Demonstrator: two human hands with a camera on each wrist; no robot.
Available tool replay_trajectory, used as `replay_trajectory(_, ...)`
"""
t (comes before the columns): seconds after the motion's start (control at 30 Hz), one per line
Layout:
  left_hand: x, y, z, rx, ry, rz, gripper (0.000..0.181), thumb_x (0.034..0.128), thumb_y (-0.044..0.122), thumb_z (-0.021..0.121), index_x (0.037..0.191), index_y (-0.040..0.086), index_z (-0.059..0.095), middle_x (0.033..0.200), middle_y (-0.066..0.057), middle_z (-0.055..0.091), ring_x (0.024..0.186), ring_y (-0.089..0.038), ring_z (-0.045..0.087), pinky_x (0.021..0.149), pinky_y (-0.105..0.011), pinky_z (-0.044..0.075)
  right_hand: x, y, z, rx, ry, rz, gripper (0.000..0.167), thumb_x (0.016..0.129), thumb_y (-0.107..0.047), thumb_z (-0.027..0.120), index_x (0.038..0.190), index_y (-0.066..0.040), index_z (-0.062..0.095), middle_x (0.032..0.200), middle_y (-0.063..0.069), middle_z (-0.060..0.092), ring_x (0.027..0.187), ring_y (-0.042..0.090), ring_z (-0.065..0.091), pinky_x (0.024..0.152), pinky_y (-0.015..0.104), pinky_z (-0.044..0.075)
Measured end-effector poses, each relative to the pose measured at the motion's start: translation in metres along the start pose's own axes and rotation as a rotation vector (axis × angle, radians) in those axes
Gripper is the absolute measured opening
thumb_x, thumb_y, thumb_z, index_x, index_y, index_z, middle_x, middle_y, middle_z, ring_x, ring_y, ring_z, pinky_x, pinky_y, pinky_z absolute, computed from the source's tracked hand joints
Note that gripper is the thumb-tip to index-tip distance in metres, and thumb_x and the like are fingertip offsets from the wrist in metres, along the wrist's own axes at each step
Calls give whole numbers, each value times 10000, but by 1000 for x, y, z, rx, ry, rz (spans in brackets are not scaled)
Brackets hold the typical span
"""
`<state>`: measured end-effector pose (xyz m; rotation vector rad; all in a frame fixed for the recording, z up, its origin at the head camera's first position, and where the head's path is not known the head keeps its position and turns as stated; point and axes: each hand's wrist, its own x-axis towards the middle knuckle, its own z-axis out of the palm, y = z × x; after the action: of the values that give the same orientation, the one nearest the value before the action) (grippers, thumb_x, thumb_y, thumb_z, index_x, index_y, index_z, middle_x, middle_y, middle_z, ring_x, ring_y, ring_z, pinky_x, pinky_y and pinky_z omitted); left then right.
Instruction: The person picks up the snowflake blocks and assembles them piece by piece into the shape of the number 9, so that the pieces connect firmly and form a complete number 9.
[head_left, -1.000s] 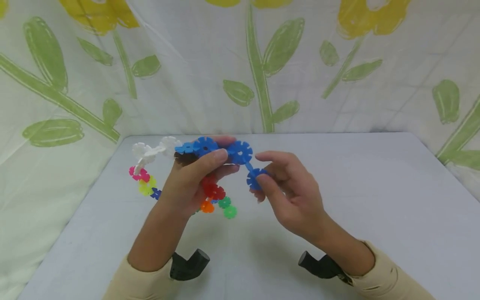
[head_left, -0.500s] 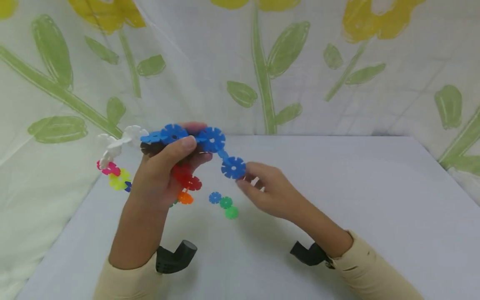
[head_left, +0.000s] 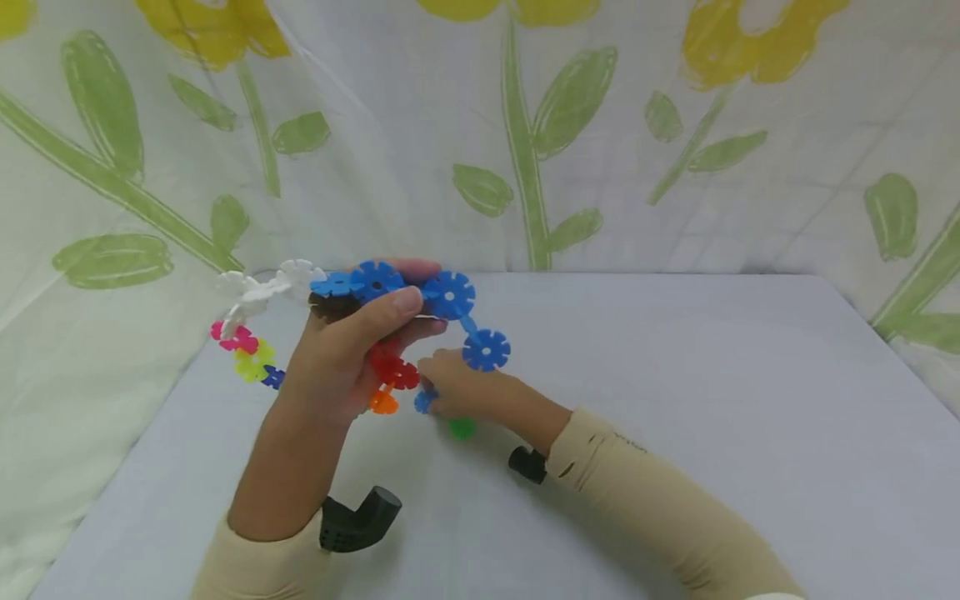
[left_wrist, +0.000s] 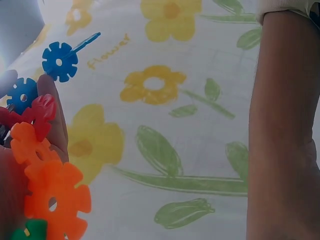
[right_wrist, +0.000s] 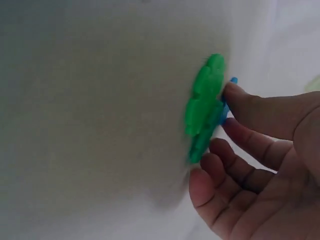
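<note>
My left hand (head_left: 322,367) is raised above the table and grips a chain of interlocking snowflake discs, thumb over the blue ones (head_left: 450,295). From its right end hangs a blue disc (head_left: 486,350). White discs (head_left: 258,292), then pink (head_left: 236,337) and yellow ones (head_left: 255,360), trail to the left. Red (head_left: 399,374) and orange discs (head_left: 384,402) show below the palm. At the tabletop my right hand (head_left: 472,388) pinches a small blue disc (right_wrist: 225,111) between thumb and forefinger. Two green discs (right_wrist: 204,100) lie against it; fingers partly cover them in the head view.
The pale tabletop (head_left: 720,400) stretches out to the right. Behind it hangs a white cloth (head_left: 360,150) printed with flowers. Black wrist mounts (head_left: 362,521) stick out beneath both forearms.
My right hand let go of the blue disc at the chain's end and moved down and left to the loose discs on the table. The left hand shifted left, then slightly back right.
</note>
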<state>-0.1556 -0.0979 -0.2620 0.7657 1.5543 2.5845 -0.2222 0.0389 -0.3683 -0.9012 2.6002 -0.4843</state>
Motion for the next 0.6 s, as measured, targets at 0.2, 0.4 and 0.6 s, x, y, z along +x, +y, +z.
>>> replay_trajectory(0.2, 0, 0, 0, 2, -2, -13, 212, 899, 186, 764, 1075, 70, 742, 1042, -89, 705, 907, -214, 713, 864, -338, 566, 5, -7, -2, 64, -27, 52, 258, 884, -154, 770, 1078, -100, 609, 872, 14, 577, 801, 155, 566, 710, 221, 498)
replay_trajectory(0.4, 1, 0, 0, 16, -11, -4, 213, 903, 181, 760, 1081, 66, 742, 1031, -93, 711, 908, -218, 715, 852, -343, 571, 4, -9, 2, 110, -20, 28, 467, 833, -275, 831, 1180, -109, 565, 863, 16, 581, 752, 142, 593, 664, 198, 511)
replay_trajectory(0.6, 1, -1, 0, 26, 3, -14, 207, 904, 178, 757, 1077, 64, 746, 1034, -101, 713, 910, -222, 715, 857, -347, 570, 4, -14, 6, 141, -13, 10, 344, 828, -235, 836, 1061, -132, 606, 809, -20, 612, 716, 134, 604, 655, 195, 513)
